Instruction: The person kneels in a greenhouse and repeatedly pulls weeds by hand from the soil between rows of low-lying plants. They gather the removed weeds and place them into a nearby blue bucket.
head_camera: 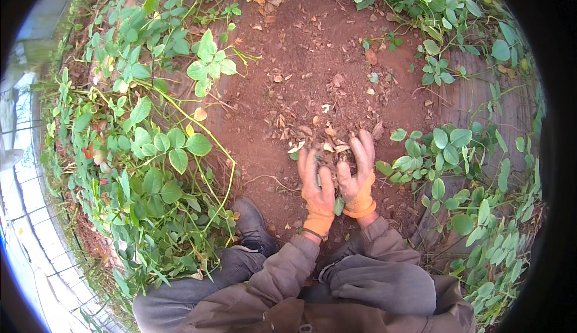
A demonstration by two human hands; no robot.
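Observation:
My left hand (318,191), in a soil-stained orange glove, is low over the path with its fingers pointing away from me. Beside it, my right hand (359,175) wears a matching glove and curves inward. Between them the two hands cup a heap of dry leaves (330,146) mixed with reddish soil. Pale leaf pieces stick out past the fingertips. A green leaf (339,204) shows between the wrists. The palms' undersides and the bottom of the heap are hidden.
Bare red soil (288,58) with scattered dry leaves stretches ahead. Leafy rose-like stems (234,164) arch in from the left. More green plants (444,146) hang over a weathered wooden board (469,98) on the right. My boot (252,225) stands left of the hands. Wire mesh (31,211) lines the far left.

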